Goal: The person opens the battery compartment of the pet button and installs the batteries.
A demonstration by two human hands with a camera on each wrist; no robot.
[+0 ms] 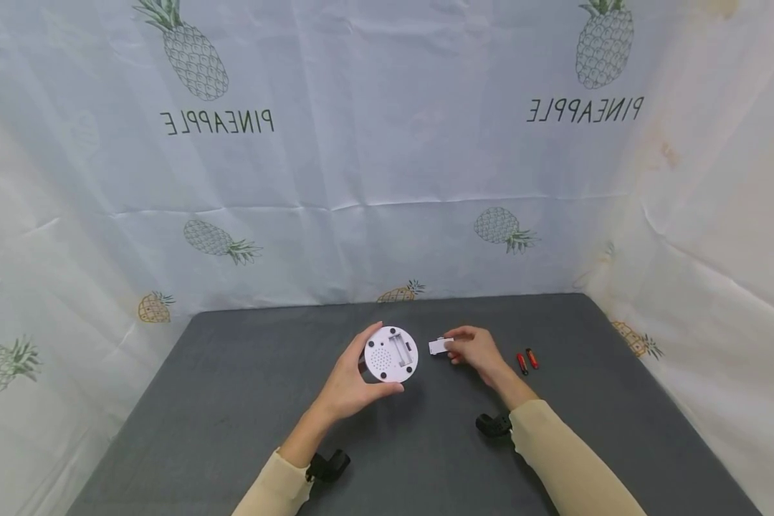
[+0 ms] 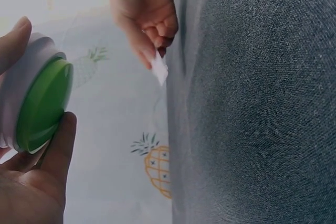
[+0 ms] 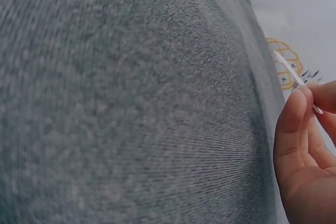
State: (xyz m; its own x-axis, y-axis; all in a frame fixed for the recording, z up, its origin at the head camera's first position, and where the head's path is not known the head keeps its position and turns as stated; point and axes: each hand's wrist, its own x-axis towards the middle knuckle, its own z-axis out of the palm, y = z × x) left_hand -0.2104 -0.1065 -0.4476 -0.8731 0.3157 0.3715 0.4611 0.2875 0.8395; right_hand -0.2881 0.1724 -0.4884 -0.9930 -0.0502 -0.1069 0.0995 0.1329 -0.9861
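Observation:
My left hand grips a round white device by its edge, thumb below and fingers above. Its underside faces me in the head view, with small dark feet, a patch of speaker holes and an uncovered battery compartment. From the left wrist view, a green domed button shows on the far face. To the right, my right hand pinches a small white battery cover between thumb and fingers. Edge-on in the right wrist view, the cover looks thin and flat.
Two red and black batteries lie on the dark grey table, right of my right hand. A white curtain printed with pineapples hangs behind the table and along both sides. Each wrist carries a black camera mount.

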